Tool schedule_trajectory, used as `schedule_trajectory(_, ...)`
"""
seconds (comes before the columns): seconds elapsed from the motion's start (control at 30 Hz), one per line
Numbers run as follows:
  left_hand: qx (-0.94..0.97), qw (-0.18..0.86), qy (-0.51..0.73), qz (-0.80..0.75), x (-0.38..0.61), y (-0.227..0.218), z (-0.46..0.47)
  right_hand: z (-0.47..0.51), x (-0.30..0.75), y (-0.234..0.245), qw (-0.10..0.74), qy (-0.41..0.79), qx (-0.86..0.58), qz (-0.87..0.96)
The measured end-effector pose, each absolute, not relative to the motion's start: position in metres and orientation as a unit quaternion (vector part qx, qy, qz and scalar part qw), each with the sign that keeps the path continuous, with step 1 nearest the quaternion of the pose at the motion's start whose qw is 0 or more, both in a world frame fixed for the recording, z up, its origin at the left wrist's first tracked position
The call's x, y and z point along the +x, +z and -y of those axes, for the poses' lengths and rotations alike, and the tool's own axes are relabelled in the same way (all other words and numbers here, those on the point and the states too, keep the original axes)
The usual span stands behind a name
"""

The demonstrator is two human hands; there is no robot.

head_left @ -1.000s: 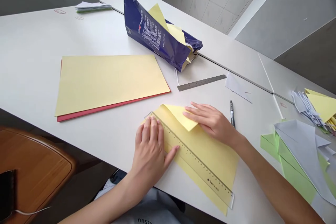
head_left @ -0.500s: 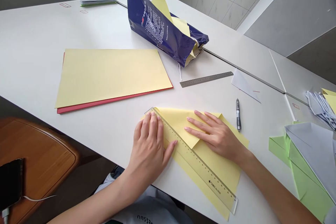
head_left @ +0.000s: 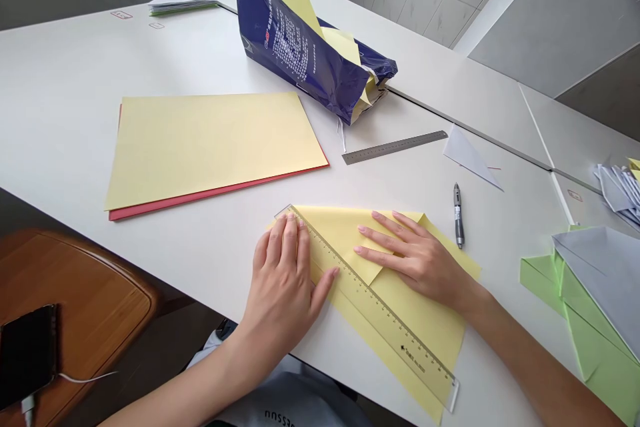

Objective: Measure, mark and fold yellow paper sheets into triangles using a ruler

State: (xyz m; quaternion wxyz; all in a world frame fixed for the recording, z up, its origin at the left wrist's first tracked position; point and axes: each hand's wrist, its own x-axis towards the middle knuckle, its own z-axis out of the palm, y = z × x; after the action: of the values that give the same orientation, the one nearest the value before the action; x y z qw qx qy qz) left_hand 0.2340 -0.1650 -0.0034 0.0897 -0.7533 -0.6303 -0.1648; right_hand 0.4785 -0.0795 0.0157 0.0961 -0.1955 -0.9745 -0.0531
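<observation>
A folded sheet of yellow paper [head_left: 345, 233] lies on the table in front of me, one flap turned over. Across it, slanting down to the right, rests a clear plastic ruler [head_left: 380, 307]. My left hand [head_left: 285, 280] presses on the ruler's upper left end, its fingers close together and bent, the thumb on the ruler's lower part. Spread flat on the folded flap is my right hand [head_left: 413, 253], open, fingertips pointing left. Its palm hides part of the flap's edge.
A yellow sheet [head_left: 215, 147] lies over red paper [head_left: 220, 193] at left. Behind stands a blue bag [head_left: 305, 47] with yellow paper inside. A steel ruler [head_left: 395, 147], white paper triangle [head_left: 470, 153] and pen [head_left: 459, 217] lie right; folded green paper [head_left: 580, 320] sits farther right.
The view has shifted slightly, so the surroundings sit a little differently. Both hands, the clear ruler and the yellow paper keep about the same places relative to one another.
</observation>
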Motion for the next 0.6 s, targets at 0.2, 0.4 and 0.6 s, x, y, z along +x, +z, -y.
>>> schedule_trajectory(0.2, -0.750, 0.054, -0.195, 0.629, 0.2333, -0.0038, 0.1659, 0.0799, 0.4782, 0.0166, 0.095, -0.035, -0.204, 0.974)
schedule_trajectory(0.4, -0.769, 0.036, -0.175, 0.613, 0.2307, 0.0016, 0.1638, 0.0800, 0.4790, 0.0192, 0.083, -0.003, -0.217, 0.973)
schedule_trajectory(0.6, -0.764, -0.004, -0.175, 0.621, 0.2308, 0.0029, 0.1619, 0.0801, 0.4792, 0.0194, 0.084, 0.004, -0.226, 0.971)
